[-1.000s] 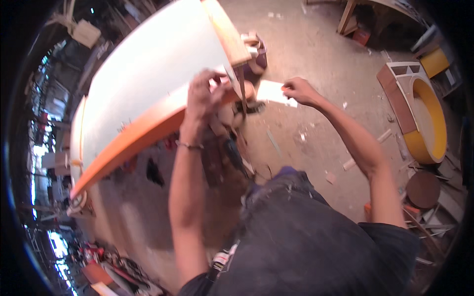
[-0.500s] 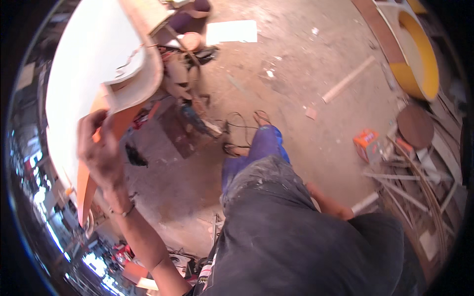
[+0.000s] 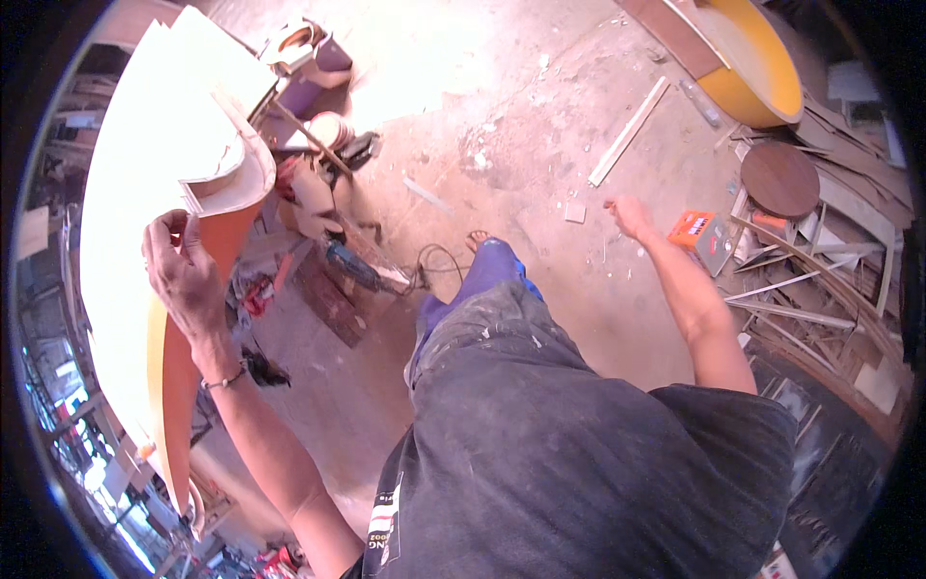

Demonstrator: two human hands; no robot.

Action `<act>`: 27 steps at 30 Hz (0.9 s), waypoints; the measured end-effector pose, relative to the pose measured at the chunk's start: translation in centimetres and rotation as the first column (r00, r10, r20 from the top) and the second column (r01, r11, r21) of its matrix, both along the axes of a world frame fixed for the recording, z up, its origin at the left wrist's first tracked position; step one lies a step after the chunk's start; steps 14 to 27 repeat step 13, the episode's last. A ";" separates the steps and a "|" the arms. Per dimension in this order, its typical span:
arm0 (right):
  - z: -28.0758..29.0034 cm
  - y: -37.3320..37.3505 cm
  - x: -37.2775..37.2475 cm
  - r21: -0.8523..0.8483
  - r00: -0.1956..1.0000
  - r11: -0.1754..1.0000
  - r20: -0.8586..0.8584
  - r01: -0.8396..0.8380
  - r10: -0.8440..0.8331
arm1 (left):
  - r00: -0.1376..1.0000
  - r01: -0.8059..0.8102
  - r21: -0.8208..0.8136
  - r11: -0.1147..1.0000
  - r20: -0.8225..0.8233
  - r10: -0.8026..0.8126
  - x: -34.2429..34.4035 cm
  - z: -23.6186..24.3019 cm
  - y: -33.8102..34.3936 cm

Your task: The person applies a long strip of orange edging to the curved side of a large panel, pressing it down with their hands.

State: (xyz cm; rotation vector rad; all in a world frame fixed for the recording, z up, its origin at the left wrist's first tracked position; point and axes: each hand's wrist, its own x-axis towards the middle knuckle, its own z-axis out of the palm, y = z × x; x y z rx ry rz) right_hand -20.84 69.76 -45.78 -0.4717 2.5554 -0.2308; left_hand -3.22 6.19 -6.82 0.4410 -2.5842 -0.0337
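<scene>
My left hand (image 3: 180,270) grips the edge of a big curved panel (image 3: 125,222), pale on its face and orange along its rim, which stands at my left. A loose curl of thin veneer (image 3: 236,188) hangs from the panel just above that hand. My right hand (image 3: 629,214) is stretched out low to the right over the dusty floor, holding nothing, its fingers hard to make out. It hovers close to a small orange box (image 3: 701,236) lying on the ground.
A power tool (image 3: 355,267) with a looped cord (image 3: 434,265) lies on the floor by my feet. A wooden strip (image 3: 629,131), a round brown disc (image 3: 779,179), a yellow curved piece (image 3: 752,68) and a heap of offcuts (image 3: 830,280) fill the right side.
My view has swung down and right. My left hand stays on the panel edge. My right arm, tucked by my side half a second ago, has reached out toward the orange box.
</scene>
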 end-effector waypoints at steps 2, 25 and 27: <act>4.0 0.1 -1.8 -0.006 0.996 1.000 -0.091 0.003 -0.003 | 0.998 -0.001 -0.040 0.999 -0.070 -0.002 0.1 -1.2 -0.8; 12.7 12.0 10.1 0.238 0.721 0.839 -0.653 0.489 -0.234 | 0.925 0.124 -0.132 0.983 -0.343 -0.163 -0.4 -5.7 -2.8; 12.7 12.0 10.1 0.238 0.721 0.839 -0.653 0.489 -0.234 | 0.925 0.124 -0.132 0.983 -0.343 -0.163 -0.4 -5.7 -2.8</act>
